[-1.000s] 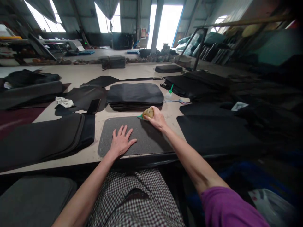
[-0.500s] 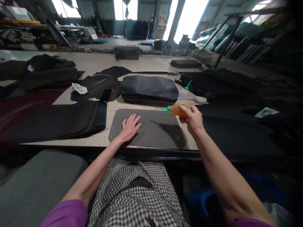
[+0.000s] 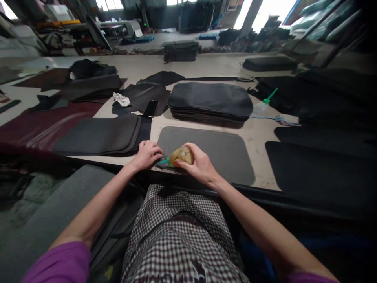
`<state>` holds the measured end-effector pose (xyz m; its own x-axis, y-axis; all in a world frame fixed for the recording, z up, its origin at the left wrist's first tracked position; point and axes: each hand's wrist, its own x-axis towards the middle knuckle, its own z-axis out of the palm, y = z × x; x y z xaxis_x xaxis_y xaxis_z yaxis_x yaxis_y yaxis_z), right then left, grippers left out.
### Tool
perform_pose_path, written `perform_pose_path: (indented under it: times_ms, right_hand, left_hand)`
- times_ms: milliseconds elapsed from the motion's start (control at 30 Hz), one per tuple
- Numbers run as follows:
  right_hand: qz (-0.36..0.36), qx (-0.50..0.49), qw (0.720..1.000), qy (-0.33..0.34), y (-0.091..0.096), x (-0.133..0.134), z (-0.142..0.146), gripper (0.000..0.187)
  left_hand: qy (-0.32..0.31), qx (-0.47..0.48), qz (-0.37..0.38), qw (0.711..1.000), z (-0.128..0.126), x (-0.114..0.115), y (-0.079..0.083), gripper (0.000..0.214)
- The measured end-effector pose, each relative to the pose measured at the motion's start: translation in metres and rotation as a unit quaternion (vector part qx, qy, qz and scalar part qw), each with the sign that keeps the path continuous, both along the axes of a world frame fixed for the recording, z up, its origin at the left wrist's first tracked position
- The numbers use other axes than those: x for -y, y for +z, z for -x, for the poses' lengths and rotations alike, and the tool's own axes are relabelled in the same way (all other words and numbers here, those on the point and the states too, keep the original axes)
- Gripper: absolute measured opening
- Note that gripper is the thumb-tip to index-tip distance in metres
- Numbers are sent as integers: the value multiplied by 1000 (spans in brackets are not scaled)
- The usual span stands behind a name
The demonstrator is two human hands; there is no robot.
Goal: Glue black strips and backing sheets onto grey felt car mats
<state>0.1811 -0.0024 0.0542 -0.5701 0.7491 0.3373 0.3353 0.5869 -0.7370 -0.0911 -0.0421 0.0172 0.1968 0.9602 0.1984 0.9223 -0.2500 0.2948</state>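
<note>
A dark grey felt panel [image 3: 218,151] with rounded corners lies flat at the table's near edge. My right hand [image 3: 198,165] grips a small amber squeeze bottle [image 3: 182,155] whose green nozzle [image 3: 163,160] points left at the panel's near left corner. There my left hand [image 3: 146,153] curls its fingers on the panel's edge, right beside the nozzle tip.
A stack of black panels [image 3: 210,100] sits just behind the felt panel. A phone [image 3: 151,107] and a white rag [image 3: 121,99] lie at the left, a second green-capped bottle [image 3: 262,106] at the right. Folded black covers [image 3: 100,135] lie left, black sheets [image 3: 318,169] right.
My right hand brought the bottle from the panel's far right edge down to its near left corner. My left hand slid off the panel's middle to that corner and curled.
</note>
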Motion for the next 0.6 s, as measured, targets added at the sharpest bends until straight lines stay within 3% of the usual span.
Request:
perform_pose_path:
  times_ms: [100, 233, 433, 600]
  right_hand:
    - [-35, 28, 999, 23, -3, 4, 17, 46]
    - [-57, 55, 996, 35, 0, 2, 10, 50]
    - [-39, 58, 998, 9, 11, -8, -38, 50]
    - [18, 47, 998, -35, 18, -7, -76, 48]
  left_hand:
    - [-16, -42, -16, 999, -3, 0, -5, 15]
    - [-25, -75, -14, 997, -7, -3, -8, 11]
    - [-15, -76, 15, 997, -9, -9, -8, 12]
    - [-14, -46, 29, 998, -8, -13, -12, 13]
